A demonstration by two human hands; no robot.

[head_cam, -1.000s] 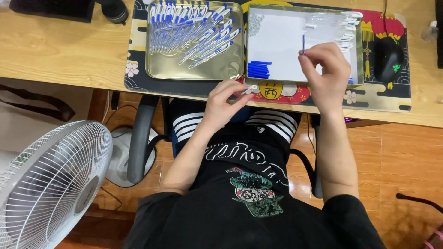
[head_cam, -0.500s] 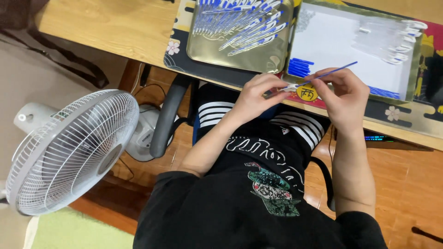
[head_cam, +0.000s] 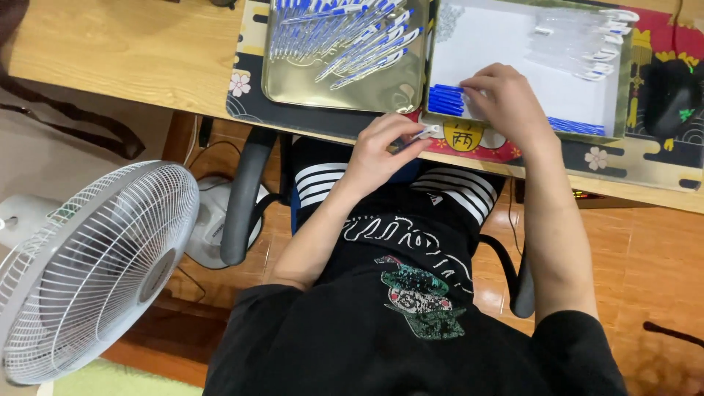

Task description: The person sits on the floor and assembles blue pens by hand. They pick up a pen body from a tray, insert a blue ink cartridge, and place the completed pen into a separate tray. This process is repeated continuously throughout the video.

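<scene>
The head view shows the left hand (head_cam: 378,150) pinching a small clear plastic pen cap (head_cam: 425,133) at the surface's edge; the right hand (head_cam: 510,99), fingers curled, rests just right of it on the row of thin blue pen refills (head_cam: 446,100) in the white-lined metal tray (head_cam: 620,110). The refills lie crosswise.

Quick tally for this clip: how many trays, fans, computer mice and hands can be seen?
Trays: 2, a metal tray of pens and a white-lined tray
Fans: 1
Computer mice: 1
Hands: 2, left hand and right hand
Total: 6
</scene>
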